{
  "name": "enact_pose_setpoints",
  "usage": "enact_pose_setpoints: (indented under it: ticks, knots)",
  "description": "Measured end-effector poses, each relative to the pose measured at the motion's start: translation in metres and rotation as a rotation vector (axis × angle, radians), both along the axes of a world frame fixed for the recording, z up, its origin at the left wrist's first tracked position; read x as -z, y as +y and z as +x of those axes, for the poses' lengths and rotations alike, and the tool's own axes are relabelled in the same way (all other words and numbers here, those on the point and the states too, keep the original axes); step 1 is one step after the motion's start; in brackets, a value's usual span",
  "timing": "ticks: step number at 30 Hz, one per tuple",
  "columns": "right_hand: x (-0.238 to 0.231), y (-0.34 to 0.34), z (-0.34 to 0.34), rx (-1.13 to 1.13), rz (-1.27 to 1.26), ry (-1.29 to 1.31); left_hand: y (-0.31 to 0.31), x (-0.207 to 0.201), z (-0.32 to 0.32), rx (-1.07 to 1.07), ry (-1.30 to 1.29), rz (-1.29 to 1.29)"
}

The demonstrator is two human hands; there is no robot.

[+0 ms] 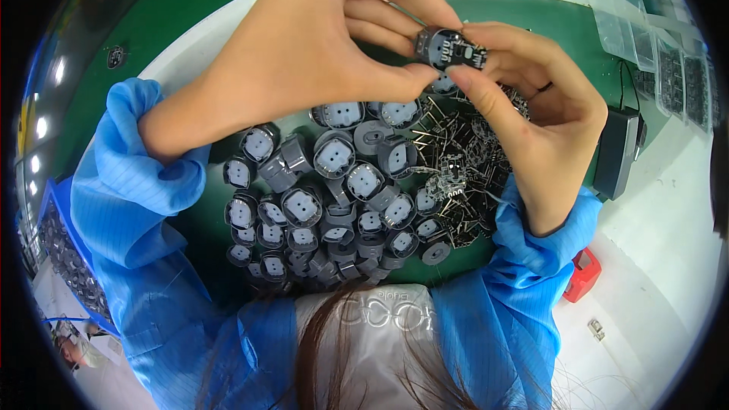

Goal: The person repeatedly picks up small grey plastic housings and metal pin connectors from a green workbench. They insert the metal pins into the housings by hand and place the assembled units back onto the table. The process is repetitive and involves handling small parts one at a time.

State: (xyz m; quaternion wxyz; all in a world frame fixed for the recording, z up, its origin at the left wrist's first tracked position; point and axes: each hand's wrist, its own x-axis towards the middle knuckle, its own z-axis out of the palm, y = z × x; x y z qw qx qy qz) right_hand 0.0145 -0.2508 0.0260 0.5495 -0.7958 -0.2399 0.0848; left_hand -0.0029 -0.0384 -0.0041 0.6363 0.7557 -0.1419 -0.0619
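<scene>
My left hand pinches a small grey plastic housing between thumb and fingertips, above the far part of the green work surface. Against its right side sits a small dark part with metal contacts, gripped by the thumb and forefinger of my right hand. The two pieces meet; how deeply they fit together cannot be made out. Below my hands lies a heap of similar grey housings, many showing pale inner faces. Beside it, under my right hand, is a tangled pile of metal contact parts.
A blue bin of small dark parts stands at the left. Clear plastic trays line the far right, near a black box. A red object lies at lower right. One loose part sits far left.
</scene>
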Motion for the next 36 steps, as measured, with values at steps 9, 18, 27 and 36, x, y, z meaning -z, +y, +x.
enact_pose_setpoints:
  ticks: [9, 18, 27, 36]
  knots:
    - [-0.001, -0.005, 0.003, -0.027, 0.004, -0.161, -0.001, -0.009, -0.003, 0.017, 0.092, -0.039]
    - [0.01, 0.002, -0.001, 0.07, -0.064, -0.321, -0.002, -0.005, -0.005, 0.005, 0.113, -0.063]
    - [0.011, 0.006, -0.002, 0.116, -0.116, -0.529, -0.002, -0.006, -0.008, 0.024, 0.145, -0.121]
    - [0.014, 0.014, -0.001, 0.028, -0.168, -0.789, 0.002, 0.0, -0.007, 0.013, 0.222, -0.257]
